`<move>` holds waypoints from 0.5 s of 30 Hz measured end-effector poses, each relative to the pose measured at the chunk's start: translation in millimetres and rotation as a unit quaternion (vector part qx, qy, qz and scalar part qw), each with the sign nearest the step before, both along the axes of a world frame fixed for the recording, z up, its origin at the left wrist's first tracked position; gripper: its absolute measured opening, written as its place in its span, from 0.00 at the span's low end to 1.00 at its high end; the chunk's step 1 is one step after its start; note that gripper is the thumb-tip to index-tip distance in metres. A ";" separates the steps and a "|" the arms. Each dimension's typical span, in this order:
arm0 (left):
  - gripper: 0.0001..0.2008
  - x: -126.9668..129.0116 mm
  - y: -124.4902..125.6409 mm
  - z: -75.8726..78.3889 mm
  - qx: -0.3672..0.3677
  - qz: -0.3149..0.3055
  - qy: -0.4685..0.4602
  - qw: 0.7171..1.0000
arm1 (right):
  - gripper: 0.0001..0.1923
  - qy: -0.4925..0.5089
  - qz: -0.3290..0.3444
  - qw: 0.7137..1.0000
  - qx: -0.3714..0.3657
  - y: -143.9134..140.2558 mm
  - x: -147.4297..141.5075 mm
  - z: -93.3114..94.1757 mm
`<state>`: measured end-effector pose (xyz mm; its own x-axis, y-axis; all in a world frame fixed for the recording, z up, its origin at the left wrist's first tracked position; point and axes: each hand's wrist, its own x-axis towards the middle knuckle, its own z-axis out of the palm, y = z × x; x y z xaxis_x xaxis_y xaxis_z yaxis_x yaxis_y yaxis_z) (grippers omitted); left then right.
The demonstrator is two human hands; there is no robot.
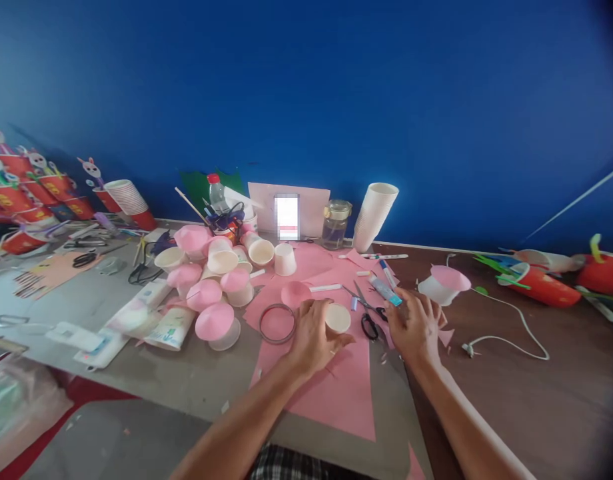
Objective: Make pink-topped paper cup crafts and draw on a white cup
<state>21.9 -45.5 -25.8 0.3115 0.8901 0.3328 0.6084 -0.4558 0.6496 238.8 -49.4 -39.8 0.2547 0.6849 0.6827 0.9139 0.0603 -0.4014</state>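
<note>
So the left hand [314, 337] is wrapping its fingers around a small white paper cup [338, 318] lying on its side on the big pink paper sheet [331, 393], open mouth facing right. It's a proper hold, thumb and fingers closed on the cup body. The right hand [414, 327] is sitting just to the right with a small tube with a teal cap [386, 291] pinched in its fingers, the tube poking up and away to the far left. The fingers are closed on it, though the rest of that hand is spreading loosely.

Right between the hands, black-handled scissors [369, 319] are lying on the pink sheet. Just left of the cup a thin metal ring [277, 323] is resting flat, and a pink paper cone [295, 293] is sitting a bit farther back.

Progress-wise, I'd say a good chunk is done: a cluster of white cups with pink paper tops [206, 293] is piling up to the left, and one more pink-topped cup [444, 283] is lying off to the right. The cup in hand has no pink top on it. A tall stack of plain white cups [374, 217] is leaning at the far edge by the blue wall [336, 87], so plenty are looking untouched.
</note>
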 end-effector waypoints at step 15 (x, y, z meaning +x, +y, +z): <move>0.48 -0.8 8.1 5.8 -0.131 0.046 -0.070 0.988 | 0.19 0.244 0.223 0.927 -0.179 32.1 -25.4 48.0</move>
